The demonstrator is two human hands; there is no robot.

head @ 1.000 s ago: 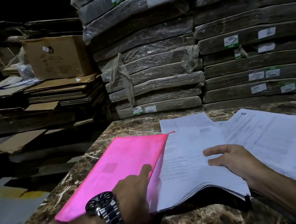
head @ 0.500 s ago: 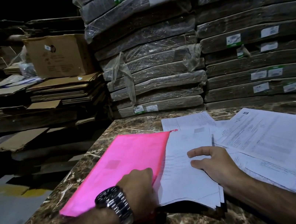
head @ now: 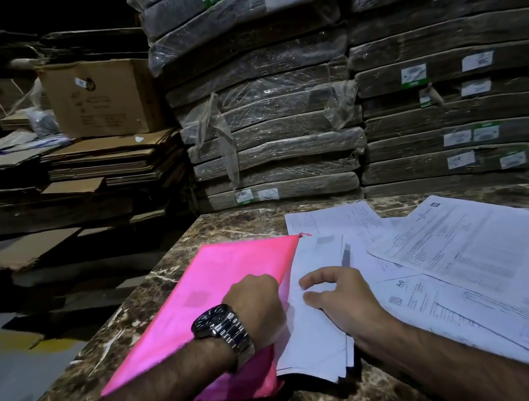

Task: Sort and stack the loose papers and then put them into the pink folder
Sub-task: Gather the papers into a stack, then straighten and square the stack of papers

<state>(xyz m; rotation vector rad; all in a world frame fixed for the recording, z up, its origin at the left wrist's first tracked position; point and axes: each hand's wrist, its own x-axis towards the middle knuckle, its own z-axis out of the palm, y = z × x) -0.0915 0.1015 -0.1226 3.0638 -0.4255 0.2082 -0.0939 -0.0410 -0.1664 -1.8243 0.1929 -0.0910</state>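
A pink folder (head: 202, 300) lies on the marble table (head: 127, 329), its open edge facing right. A stack of white papers (head: 316, 337) sits partly inside that edge, its right part still showing. My left hand (head: 259, 308), with a steel watch on the wrist, grips the folder's top flap at the open edge, fingers curled under. My right hand (head: 337, 296) presses flat on the stack with fingers bent. More loose printed sheets (head: 473, 257) lie spread to the right, overlapping one another. A dark pen (head: 345, 255) lies on the papers just beyond my right hand.
Shrink-wrapped bundles (head: 265, 124) are stacked high right behind the table. Flattened cardboard (head: 78, 171) and a brown box (head: 101, 98) pile up at the left. The table's left edge drops to the floor (head: 5, 366).
The paper stack has slid left, deeper into the folder. My right hand moved left with it, and my left hand curled onto the folder's flap edge.
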